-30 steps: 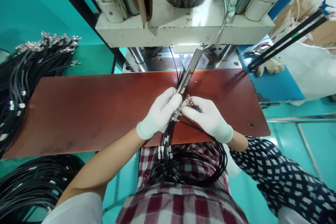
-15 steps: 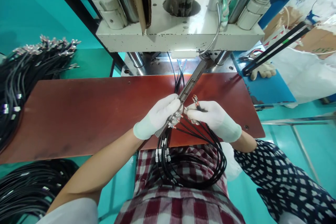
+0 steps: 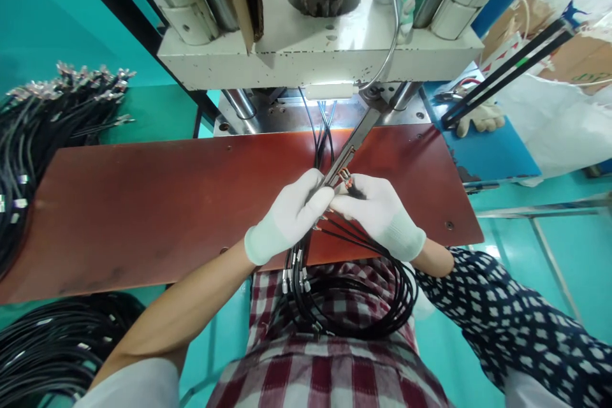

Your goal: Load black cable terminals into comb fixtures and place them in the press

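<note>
Both my hands wear white gloves and meet over the front edge of a brown-red work board [image 3: 143, 204]. My left hand [image 3: 289, 217] grips a long narrow metal bar [image 3: 351, 143] that slants up towards the press. My right hand [image 3: 377, 213] pinches the metal terminals [image 3: 345, 177] at the ends of several black cables, right against the bar. A looped bundle of black cables [image 3: 354, 306] hangs from my hands into my lap. Thin black wires [image 3: 321, 137] run from the hands back under the machine.
A white press machine [image 3: 315, 57] with steel columns stands behind the board. Piles of black cables with metal terminals lie at the left [image 3: 52, 115] and lower left [image 3: 52, 344]. A glove [image 3: 480, 118] lies on a blue surface at the right, beside white bags [image 3: 559, 121].
My hands have drawn closer together at the bar. The right hand's terminals, held slightly apart half a second ago, now touch the bar. The view shifted a little.
</note>
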